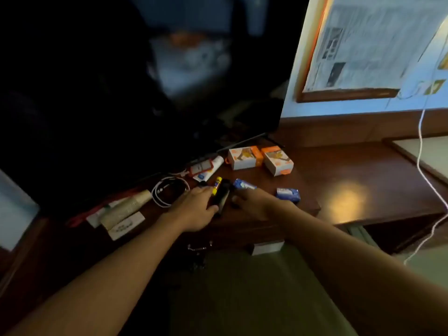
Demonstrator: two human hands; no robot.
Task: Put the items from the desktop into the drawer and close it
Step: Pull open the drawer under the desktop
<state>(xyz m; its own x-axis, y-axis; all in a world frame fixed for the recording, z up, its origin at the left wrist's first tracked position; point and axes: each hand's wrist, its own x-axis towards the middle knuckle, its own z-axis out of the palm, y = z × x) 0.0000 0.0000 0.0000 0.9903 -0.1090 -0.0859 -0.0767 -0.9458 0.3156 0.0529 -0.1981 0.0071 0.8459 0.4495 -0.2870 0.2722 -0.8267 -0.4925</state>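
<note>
On the dark wooden desk [363, 170] lie several small items. My left hand [194, 207] curls around a yellow-capped tube [216, 185] and a black object [221, 195] in the middle. My right hand [254, 202] rests just right of that black object, fingers bent over the desk; whether it holds anything is hidden. A blue packet [243, 185] lies behind my right hand and another blue packet [288, 194] to its right. Two white-and-orange boxes [244, 157] [278, 163] stand further back. The drawer front with its metal handle [198, 246] sits below the desk edge, shut.
A coiled white cable [169, 191], a red-framed card holder [206, 167], a stack of paper cups [128, 207] and white slips [126, 225] lie at the left. A dark screen [121, 81] stands behind. A white cord [423, 166] hangs at the right.
</note>
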